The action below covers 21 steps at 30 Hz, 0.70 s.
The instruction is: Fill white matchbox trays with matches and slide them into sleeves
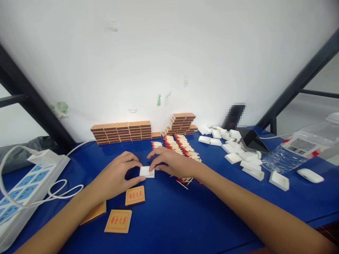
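Note:
A small white matchbox tray [144, 172] lies on the blue table between my two hands, its hollow side up. My left hand [123, 171] pinches its left end, index finger at the back corner and thumb at the front. From the right, my right hand [169, 161] reaches over, its fingertips on the tray's right end and inside. Two orange matchbox sleeves with red characters lie close to me, a nearer sleeve [118, 221] and a farther sleeve [135, 195]. Another sleeve [96, 212] is partly hidden under my left forearm. Loose red-tipped matches [182, 144] are heaped behind my right hand.
Stacked matchboxes [122, 132] line the wall, with a stepped stack [181, 123] beside them. Many white trays [233, 148] spread rightward near a dark device [253, 139], plastic bottle [296, 148] and white case [309, 175]. A power strip [29, 197] with cables occupies the left.

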{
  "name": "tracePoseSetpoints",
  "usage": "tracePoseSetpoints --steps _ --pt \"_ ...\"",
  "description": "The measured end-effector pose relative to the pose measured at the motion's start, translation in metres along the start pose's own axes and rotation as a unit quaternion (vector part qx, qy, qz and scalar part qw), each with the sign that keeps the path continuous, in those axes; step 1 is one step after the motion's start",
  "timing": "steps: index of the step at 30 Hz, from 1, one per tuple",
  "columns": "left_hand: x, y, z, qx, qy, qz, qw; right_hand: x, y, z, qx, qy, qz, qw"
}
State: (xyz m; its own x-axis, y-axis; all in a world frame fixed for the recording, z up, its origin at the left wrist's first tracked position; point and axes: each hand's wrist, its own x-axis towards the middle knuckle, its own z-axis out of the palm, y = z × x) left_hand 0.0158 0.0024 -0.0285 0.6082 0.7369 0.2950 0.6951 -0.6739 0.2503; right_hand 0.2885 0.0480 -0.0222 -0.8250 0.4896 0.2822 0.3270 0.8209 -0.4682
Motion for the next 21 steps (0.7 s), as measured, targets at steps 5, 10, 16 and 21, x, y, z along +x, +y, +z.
tracePoseSetpoints --steps 5,10,16,21 --pt "0.002 0.001 -0.002 0.01 0.015 0.004 1.0 0.007 0.018 -0.007 -0.161 0.082 0.128 0.975" --pt "0.002 0.0 -0.003 0.027 0.03 0.019 0.999 0.015 0.032 -0.006 -0.221 0.077 0.173 0.957" --pt "0.002 0.0 -0.004 0.049 0.05 0.038 0.997 0.018 0.036 -0.003 -0.248 0.049 0.186 0.949" --pt "0.003 0.001 -0.005 0.051 0.061 0.046 0.996 0.017 0.034 -0.003 -0.264 0.034 0.18 0.947"
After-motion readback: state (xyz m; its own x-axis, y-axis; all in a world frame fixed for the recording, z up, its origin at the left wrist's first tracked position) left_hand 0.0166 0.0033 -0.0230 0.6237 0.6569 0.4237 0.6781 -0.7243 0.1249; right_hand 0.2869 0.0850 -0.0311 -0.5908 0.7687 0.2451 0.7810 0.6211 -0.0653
